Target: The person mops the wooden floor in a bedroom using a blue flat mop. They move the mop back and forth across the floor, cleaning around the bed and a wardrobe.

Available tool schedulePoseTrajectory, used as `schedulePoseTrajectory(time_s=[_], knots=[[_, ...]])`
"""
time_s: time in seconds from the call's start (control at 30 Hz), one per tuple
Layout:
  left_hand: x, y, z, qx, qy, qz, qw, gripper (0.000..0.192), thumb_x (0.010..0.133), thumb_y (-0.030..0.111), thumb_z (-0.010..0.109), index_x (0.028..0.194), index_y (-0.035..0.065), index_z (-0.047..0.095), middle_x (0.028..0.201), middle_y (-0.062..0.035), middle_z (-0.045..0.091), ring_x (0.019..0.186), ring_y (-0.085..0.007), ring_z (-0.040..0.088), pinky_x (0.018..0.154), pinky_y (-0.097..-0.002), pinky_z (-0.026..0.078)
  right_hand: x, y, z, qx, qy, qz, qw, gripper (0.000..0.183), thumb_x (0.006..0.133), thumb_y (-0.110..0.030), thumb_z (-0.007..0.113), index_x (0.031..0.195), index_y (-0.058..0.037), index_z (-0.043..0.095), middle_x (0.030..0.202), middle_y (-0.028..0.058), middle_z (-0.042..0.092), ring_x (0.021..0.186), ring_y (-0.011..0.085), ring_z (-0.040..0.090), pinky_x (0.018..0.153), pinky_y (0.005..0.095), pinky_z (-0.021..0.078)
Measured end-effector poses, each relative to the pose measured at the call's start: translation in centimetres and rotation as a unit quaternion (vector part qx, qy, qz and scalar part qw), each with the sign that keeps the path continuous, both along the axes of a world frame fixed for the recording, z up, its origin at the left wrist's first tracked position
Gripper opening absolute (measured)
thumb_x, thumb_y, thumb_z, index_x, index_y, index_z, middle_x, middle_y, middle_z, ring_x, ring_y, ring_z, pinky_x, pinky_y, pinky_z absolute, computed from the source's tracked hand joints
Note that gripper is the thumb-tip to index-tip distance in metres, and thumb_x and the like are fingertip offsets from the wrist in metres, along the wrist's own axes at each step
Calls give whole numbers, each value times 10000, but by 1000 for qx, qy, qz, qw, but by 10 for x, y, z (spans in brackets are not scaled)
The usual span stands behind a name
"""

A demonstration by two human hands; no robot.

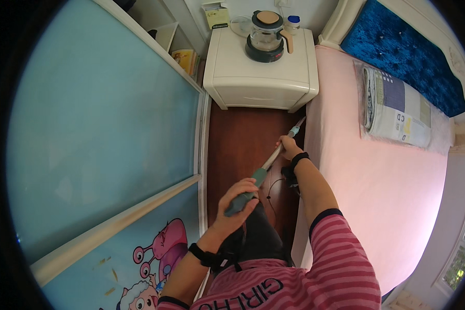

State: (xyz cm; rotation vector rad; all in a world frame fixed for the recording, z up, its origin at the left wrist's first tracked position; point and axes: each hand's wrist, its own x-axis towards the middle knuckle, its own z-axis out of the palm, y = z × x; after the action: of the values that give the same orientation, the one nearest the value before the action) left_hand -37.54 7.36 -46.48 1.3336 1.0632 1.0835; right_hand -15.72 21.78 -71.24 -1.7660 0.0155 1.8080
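Observation:
A long-handled pole (272, 159), with a pale metal shaft and a green grip (259, 176), slants from my waist toward the gap between the bed and the nightstand. My left hand (234, 203) wraps the rounded upper end of the grip. Farther down, my right hand (290, 147) holds the shaft just below a light-blue collar (293, 131). The pole's far end goes down beside the bed's pink sheet, and whatever is fixed there is hidden. Beneath the pole lies a dark reddish wood floor (236, 143).
A cream nightstand (261, 93) stands ahead, carrying a glass kettle (266, 38) and a blue-lidded jar (293, 25). On the right, a bed (356, 182) bears a folded packaged textile (399, 106). Blue sliding wardrobe doors (112, 104) bound the left. A thin cable (269, 190) trails near my legs.

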Motion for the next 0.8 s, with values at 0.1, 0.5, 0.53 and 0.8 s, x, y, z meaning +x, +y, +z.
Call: schedulePoseTrajectory(time_s=[0.1,0.5,0.53,0.8], knots=[[14,-9,-2,6,-6,9,1000,296,822,-70,690,1089,35,616,1143,-88,628,1188,-275,570,1039,-386,426,13,2,0,-18,-32,70,997,222,907,-103,484,1070,48,491,800,139,607,698,240,614,647,403,543],[-2,-45,31,28,74,44,996,202,787,-54,716,958,37,660,1033,-105,650,1068,-279,623,904,-366,492,-21,-30,23,-60,-36,272,960,281,940,-186,462,1197,-72,475,875,52,626,791,175,614,675,375,503],[-2,-47,33,29,71,37,996,206,785,-55,715,962,38,664,1032,-104,650,1062,-277,624,900,-361,492,-22,-34,24,-61,-33,254,965,280,941,-187,463,1197,-74,471,875,50,625,791,173,614,675,374,504],[-5,-55,43,38,76,12,996,201,756,-50,729,939,28,699,1008,-112,669,1020,-268,641,879,-352,501,-18,-72,22,-48,10,130,990,123,881,-111,503,974,-31,498,807,92,586,736,214,574,675,384,503]])
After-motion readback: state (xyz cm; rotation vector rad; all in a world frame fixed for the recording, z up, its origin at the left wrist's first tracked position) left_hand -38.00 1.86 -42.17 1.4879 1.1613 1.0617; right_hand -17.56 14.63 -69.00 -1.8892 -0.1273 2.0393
